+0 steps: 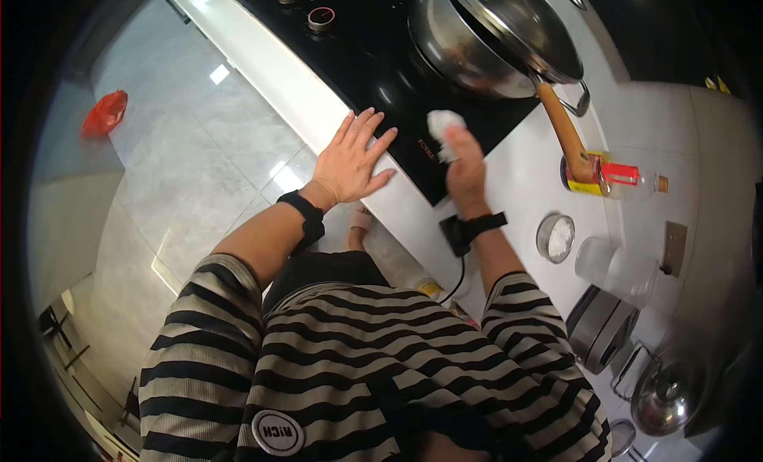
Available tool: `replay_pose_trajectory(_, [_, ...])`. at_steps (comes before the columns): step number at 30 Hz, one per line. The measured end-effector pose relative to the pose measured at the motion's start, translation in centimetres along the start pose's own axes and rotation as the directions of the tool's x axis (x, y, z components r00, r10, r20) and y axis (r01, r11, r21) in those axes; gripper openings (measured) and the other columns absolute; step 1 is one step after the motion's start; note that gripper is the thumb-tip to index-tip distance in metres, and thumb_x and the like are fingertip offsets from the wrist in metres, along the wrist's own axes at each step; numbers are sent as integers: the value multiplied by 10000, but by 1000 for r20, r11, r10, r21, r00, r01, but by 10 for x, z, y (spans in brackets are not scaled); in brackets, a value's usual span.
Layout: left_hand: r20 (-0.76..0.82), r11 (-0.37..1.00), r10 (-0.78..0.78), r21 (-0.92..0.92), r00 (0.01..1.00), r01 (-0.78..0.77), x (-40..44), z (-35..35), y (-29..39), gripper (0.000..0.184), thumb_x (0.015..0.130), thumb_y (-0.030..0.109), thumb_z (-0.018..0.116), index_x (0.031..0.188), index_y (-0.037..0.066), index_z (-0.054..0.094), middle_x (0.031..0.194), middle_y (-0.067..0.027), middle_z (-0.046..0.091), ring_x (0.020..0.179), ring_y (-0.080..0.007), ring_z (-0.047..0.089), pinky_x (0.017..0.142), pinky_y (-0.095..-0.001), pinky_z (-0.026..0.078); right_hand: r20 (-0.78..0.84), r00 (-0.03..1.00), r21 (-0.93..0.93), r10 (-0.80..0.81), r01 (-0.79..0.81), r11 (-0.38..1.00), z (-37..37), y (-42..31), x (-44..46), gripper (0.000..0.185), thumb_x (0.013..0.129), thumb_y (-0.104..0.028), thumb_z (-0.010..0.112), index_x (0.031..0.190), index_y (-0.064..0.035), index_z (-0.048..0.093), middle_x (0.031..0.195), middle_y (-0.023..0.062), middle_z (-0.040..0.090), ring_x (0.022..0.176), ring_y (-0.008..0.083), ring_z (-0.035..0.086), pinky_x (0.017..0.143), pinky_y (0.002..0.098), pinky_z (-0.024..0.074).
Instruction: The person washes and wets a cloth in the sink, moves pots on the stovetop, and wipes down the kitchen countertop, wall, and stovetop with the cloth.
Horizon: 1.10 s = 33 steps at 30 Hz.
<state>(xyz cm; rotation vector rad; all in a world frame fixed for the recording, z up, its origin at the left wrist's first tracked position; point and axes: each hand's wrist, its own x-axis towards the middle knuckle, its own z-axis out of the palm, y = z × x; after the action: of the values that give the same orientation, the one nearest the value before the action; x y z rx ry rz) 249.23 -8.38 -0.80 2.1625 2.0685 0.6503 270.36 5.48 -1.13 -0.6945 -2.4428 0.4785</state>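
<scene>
White wad [442,126] pinched in closed grip of right hand [467,172], over black stove [373,52], near steel pot [447,56]. Left hand [350,164] laid palm down, grip spread open, where white tabletop [510,172] meets stove edge.

My right hand [467,166] holds a crumpled white wad [443,125] over the glossy black cooktop [366,60], its edge beneath my left hand's [350,163] fingers.
</scene>
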Motion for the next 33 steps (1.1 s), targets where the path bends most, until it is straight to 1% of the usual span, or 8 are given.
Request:
replay_pose_trajectory(6, [-29,999,9,-35,1000,-10,-1,-3,1,587,835,435,503,1312,102,423,1370,-170,355,1331,-324,256,1123,-451,155,129,978,111,166,-180,977,-1,-84,-53,495,698,82,383,1146,16,583,1179,149,591,1162,268,520,1020,357,376])
replay_pose_trajectory(12, [-38,999,31,-9,999,-32,1,-6,2,595,824,421,516,1311,93,419,1347,-188,365,1316,-339,268,1120,-458,164,269,573,863,774,-501,71,-65,-59,-57,363,841,-51,409,1166,0,565,1083,83,614,957,147,578,833,266,464])
replay_pose_trajectory(13, [-38,999,33,0,999,-33,0,-5,2,596,825,421,516,1312,93,418,1347,-189,365,1317,-339,268,1119,-459,165,261,423,849,868,-528,2,-73,-48,-55,379,827,-57,429,1183,15,539,1106,85,596,1006,164,558,871,276,447])
replay_pose_trajectory(14, [-38,999,32,4,999,-32,-1,-4,2,597,825,423,515,1313,93,417,1347,-190,365,1316,-340,269,1119,-460,165,32,400,509,916,-796,329,-68,-7,-70,418,802,-41,432,1205,42,504,1094,123,608,1019,251,561,918,337,426])
replay_pose_trajectory(15, [-38,999,33,7,999,-32,-1,-4,2,598,826,425,515,1313,93,416,1346,-190,365,1316,-341,271,1118,-460,166,-207,523,187,827,-808,559,-70,15,-84,436,804,-39,433,1228,53,475,1160,172,561,1095,305,508,972,383,370])
replay_pose_trajectory(17, [-39,1000,30,7,999,-29,3,-4,2,600,826,428,513,1314,92,414,1345,-191,366,1314,-343,274,1118,-461,166,-523,737,-535,429,-675,508,-83,15,-82,463,818,-38,431,1269,66,431,1280,254,466,1224,383,408,1054,451,276])
replay_pose_trajectory(22, [-36,998,46,-49,998,-48,2,-10,4,601,823,402,533,1305,63,410,1341,-206,361,1294,-381,288,1101,-477,197,-21,905,-306,425,-411,859,-45,24,-80,511,884,-100,461,1354,47,325,1442,230,269,1335,364,266,1092,469,203])
replay_pose_trajectory(33, [30,998,41,-38,999,-40,9,-10,8,609,830,421,511,1294,37,414,1333,-222,357,1282,-400,291,1081,-523,196,-567,369,-300,737,-925,232,-53,76,-70,556,874,-90,400,1380,70,231,1449,228,235,1333,406,225,1107,457,174])
